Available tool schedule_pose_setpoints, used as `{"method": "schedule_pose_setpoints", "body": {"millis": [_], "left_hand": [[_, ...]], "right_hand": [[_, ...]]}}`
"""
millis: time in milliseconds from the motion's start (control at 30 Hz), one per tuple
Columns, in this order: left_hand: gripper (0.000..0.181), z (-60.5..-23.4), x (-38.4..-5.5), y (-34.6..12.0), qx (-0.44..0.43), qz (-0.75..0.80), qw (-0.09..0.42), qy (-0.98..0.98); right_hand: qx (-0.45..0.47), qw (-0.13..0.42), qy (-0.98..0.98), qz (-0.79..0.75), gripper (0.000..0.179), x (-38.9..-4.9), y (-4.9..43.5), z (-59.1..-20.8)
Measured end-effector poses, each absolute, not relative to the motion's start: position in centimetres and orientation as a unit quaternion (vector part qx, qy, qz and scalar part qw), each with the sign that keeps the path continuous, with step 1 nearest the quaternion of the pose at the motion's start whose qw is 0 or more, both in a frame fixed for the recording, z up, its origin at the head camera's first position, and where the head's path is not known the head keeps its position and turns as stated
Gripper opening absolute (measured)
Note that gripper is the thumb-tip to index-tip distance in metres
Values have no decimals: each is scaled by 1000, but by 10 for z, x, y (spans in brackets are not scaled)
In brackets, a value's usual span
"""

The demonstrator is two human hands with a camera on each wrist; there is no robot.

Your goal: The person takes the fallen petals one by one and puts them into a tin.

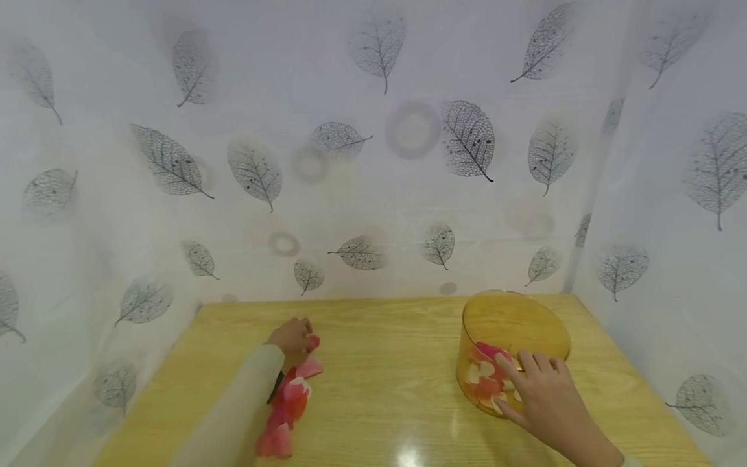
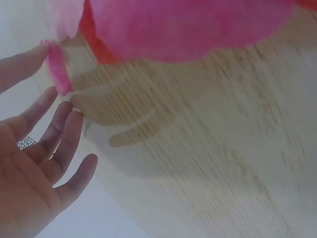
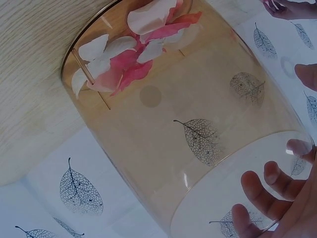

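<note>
backdrop: pale sheets printed with grey leaf skeletons (image 1: 469,138) stand behind and to both sides of a light wood table (image 1: 379,370).
petals inside: a small heap of pink, red and white petals (image 3: 126,62) lies at the bottom of the see-through amber tub (image 1: 519,318), on the right of the table.
petals outside: a line of pink and red petals (image 1: 286,402) runs along the table beside the left sleeve (image 1: 233,408), well apart from the tub.
how far along: judging by this split, filling the tub looks partly done, with the loose line left over; some petals may be hidden by the sleeve, so i cannot give a count.
left hand (image 1: 292,336): thumb and forefinger look nearly closed, pinching one pink petal (image 2: 58,69) between their tips; the other fingers are spread and hold nothing.
right hand (image 1: 545,395): bent over the tub's rim, fingers inside the opening and thumb outside, so it seems to grip the wall; how firmly, i cannot tell.
</note>
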State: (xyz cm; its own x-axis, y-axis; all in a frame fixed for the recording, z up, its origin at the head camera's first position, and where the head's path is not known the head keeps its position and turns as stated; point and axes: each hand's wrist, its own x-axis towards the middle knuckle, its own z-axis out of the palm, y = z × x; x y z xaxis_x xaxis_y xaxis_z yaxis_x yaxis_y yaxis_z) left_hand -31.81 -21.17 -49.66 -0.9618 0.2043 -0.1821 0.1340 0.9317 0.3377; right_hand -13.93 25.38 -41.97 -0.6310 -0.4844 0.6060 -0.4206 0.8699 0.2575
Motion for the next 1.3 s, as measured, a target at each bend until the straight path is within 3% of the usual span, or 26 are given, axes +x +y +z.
{"method": "schedule_pose_setpoints", "body": {"millis": [167,600,1300], "left_hand": [[31,-494,-319,-208,57,181,135,973],[24,-495,-316,-206,54,197,123,971],[12,-477,-312,-202,117,181,6,976]], "right_hand": [[250,348,-902,-44,79,-139,254,-420],[244,340,-907,-44,79,-137,254,-420],[250,362,-897,-43,78,-140,254,-420]]}}
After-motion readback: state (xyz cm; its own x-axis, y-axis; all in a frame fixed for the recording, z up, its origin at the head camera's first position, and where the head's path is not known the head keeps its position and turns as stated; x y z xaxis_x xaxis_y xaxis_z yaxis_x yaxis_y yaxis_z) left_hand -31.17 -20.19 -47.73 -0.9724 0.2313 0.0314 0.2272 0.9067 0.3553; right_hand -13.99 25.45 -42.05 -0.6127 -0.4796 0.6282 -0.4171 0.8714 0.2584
